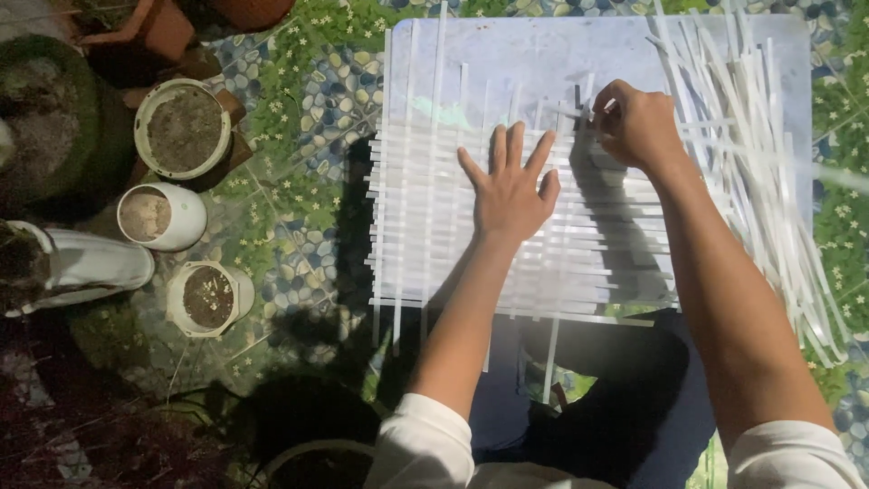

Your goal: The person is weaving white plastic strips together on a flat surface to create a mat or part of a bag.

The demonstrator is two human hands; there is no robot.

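Observation:
A mat of interlaced white strips (425,226) lies on a pale square board (543,54). My left hand (511,186) rests flat on the mat's middle, fingers spread, pressing the strips down. My right hand (634,122) is at the mat's upper right edge, fingers pinched on the end of a white strip (579,113) among the upright strips. A heap of loose white strips (769,163) lies to the right of that hand, spilling over the board's right edge.
Three white pots with soil (181,127) (161,217) (208,297) stand at the left on a floor covering printed with pebbles and flowers (317,100). A white boot-like object (81,267) lies at far left. My dark trousers (625,389) are below the board.

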